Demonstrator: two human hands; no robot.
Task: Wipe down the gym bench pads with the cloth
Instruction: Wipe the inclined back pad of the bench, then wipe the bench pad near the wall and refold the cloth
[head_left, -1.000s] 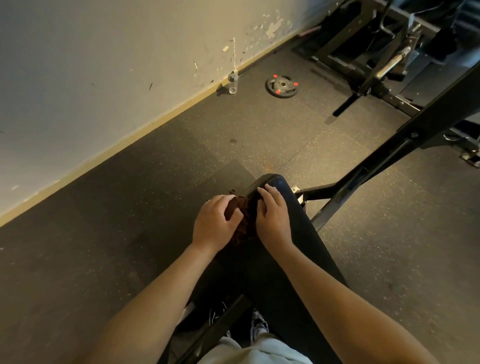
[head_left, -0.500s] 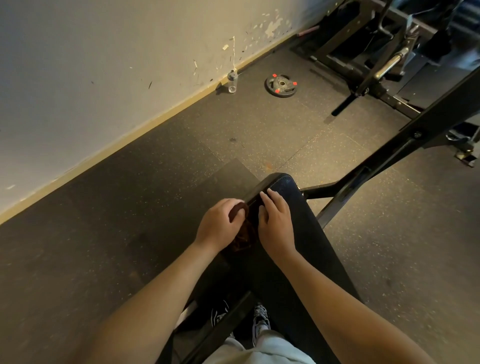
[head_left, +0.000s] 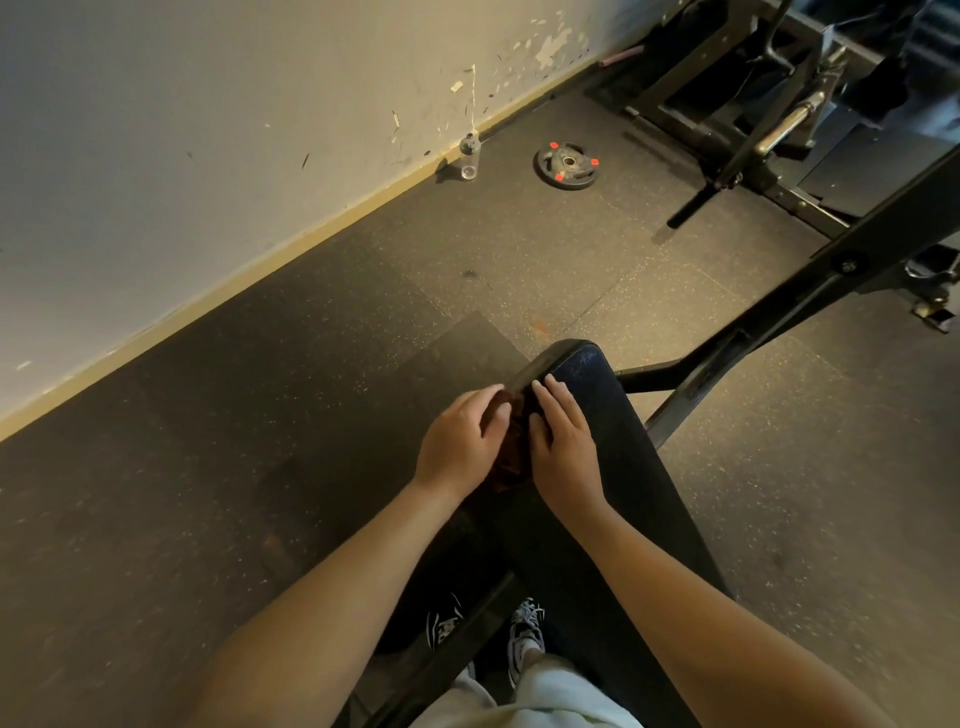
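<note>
1. From my remote seat I see the left hand (head_left: 460, 441) with its fingers curled over the dark brown cloth (head_left: 511, 449), gripping it at the left edge of the bench pad (head_left: 618, 415).
2. The right hand (head_left: 563, 447) lies flat on top of the pad, fingers straight and close together, its thumb side against the cloth.
3. The cloth sits bunched between the two hands, near the pad's far rounded end.
4. A black steel frame (head_left: 779, 332) runs out to the right from under that end.
5. Below the pad I see a sneaker (head_left: 524, 631) on the rubber floor (head_left: 311, 415).
6. Farther off, a weight plate (head_left: 567, 165) lies flat, and a clear bottle (head_left: 469, 156) stands upright by the wall (head_left: 208, 130).
</note>
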